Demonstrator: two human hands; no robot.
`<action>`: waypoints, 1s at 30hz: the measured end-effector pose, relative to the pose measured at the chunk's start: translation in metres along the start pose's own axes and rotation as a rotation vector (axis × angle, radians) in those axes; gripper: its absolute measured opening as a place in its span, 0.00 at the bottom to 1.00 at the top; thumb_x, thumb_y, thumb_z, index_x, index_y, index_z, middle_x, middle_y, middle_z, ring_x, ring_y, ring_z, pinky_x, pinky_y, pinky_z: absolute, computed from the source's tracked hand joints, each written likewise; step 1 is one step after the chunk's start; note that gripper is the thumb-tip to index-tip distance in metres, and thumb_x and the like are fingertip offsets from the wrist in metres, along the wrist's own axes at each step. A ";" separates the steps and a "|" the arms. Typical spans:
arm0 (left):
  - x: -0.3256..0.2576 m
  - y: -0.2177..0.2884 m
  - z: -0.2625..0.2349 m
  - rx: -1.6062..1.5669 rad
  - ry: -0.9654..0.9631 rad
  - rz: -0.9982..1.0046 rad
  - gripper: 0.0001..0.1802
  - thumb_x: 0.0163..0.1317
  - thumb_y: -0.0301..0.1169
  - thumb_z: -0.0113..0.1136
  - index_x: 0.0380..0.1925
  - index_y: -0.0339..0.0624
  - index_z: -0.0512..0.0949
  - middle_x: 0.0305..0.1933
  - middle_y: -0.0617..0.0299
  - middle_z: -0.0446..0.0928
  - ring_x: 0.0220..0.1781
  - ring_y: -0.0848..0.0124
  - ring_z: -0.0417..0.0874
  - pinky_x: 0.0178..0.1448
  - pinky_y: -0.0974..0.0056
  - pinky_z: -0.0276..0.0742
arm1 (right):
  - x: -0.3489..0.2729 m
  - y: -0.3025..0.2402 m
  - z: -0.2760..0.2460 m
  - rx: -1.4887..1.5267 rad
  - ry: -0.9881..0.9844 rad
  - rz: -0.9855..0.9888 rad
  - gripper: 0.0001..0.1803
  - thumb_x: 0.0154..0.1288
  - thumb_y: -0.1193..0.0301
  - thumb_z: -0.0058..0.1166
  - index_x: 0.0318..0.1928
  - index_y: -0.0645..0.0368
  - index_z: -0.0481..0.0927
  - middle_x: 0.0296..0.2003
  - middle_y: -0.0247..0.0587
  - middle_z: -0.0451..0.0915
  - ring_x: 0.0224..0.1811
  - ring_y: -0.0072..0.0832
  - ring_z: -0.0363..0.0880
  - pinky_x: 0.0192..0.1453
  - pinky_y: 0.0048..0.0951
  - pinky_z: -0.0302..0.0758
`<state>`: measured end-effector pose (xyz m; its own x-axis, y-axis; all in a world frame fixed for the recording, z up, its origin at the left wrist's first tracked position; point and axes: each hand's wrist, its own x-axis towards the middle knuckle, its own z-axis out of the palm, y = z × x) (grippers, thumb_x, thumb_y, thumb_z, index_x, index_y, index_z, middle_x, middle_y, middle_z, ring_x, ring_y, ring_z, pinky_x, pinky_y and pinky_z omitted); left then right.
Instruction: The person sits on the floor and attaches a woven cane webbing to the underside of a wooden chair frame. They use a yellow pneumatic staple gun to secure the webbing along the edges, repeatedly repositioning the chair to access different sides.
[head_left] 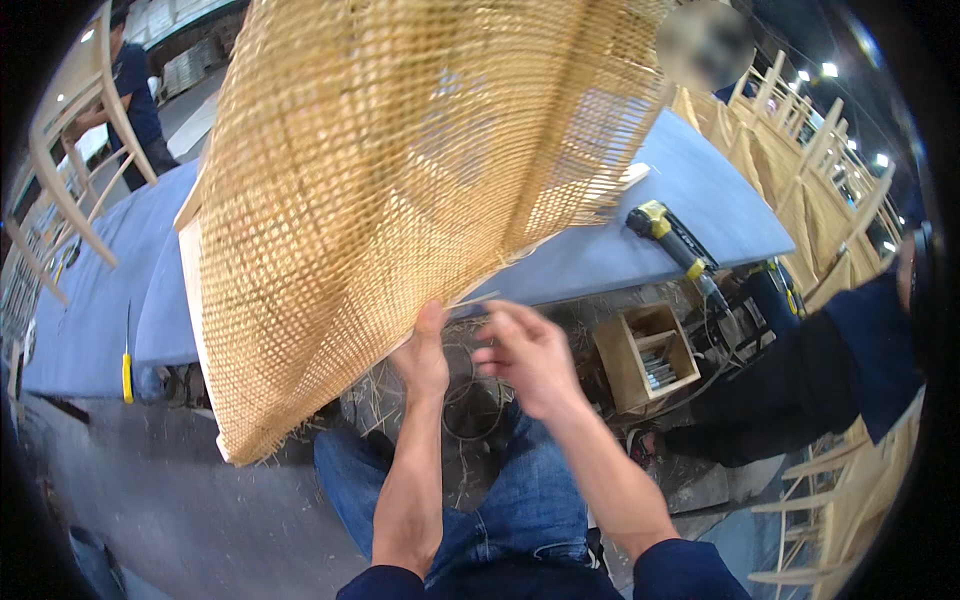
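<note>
A large sheet of woven cane webbing [330,210] slants up in front of me, over a pale wooden frame whose bare edge [192,290] shows at the left. My left hand [425,355] grips the lower edge of the webbing, thumb on the near face and fingers behind. Just right of it, my right hand [528,360] has its fingers curled together, slightly blurred. A thin loose cane strand [473,300] runs from beside my left thumb toward the right fingertips. Whether those fingertips pinch it or something else is unclear.
A nail gun [675,245] lies on the blue-covered table [720,190]. Below stands a wooden box [628,375] with metal pieces. A yellow-handled screwdriver [127,375] is at the left edge. People stand at right [800,370] and far left [140,95], near chair frames [65,190].
</note>
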<state>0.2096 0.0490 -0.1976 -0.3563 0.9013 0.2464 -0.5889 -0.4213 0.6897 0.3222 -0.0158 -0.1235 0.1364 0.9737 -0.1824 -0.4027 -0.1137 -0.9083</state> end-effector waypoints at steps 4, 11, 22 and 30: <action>0.001 -0.005 -0.009 0.010 -0.031 0.056 0.24 0.69 0.33 0.66 0.60 0.32 0.73 0.57 0.56 0.77 0.54 0.68 0.80 0.54 0.63 0.83 | 0.018 -0.059 -0.087 -0.519 0.085 -0.422 0.19 0.71 0.70 0.61 0.59 0.60 0.80 0.39 0.34 0.83 0.38 0.21 0.83 0.40 0.24 0.80; -0.005 -0.010 -0.003 0.001 -0.054 0.020 0.22 0.71 0.31 0.62 0.61 0.33 0.72 0.57 0.55 0.77 0.55 0.67 0.81 0.56 0.60 0.85 | 0.127 -0.153 -0.252 -1.716 0.525 -0.697 0.29 0.65 0.63 0.62 0.65 0.55 0.74 0.50 0.56 0.80 0.52 0.53 0.80 0.59 0.46 0.75; -0.002 0.000 0.002 -0.033 -0.090 0.025 0.25 0.71 0.32 0.62 0.64 0.32 0.69 0.61 0.51 0.75 0.60 0.60 0.81 0.61 0.52 0.86 | 0.163 -0.165 -0.270 -1.848 0.482 -0.271 0.44 0.59 0.61 0.59 0.76 0.56 0.59 0.53 0.70 0.79 0.57 0.60 0.79 0.63 0.51 0.75; -0.003 0.002 0.002 0.013 -0.145 -0.009 0.21 0.71 0.28 0.61 0.60 0.30 0.72 0.56 0.50 0.78 0.51 0.61 0.85 0.51 0.57 0.90 | 0.009 -0.155 -0.209 -0.956 0.265 -0.244 0.23 0.59 0.73 0.62 0.55 0.65 0.77 0.40 0.44 0.83 0.39 0.30 0.82 0.44 0.33 0.80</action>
<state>0.2105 0.0450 -0.1957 -0.2414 0.9107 0.3353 -0.5820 -0.4124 0.7009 0.5748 -0.0310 -0.0635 0.3607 0.9296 0.0756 0.5380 -0.1412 -0.8311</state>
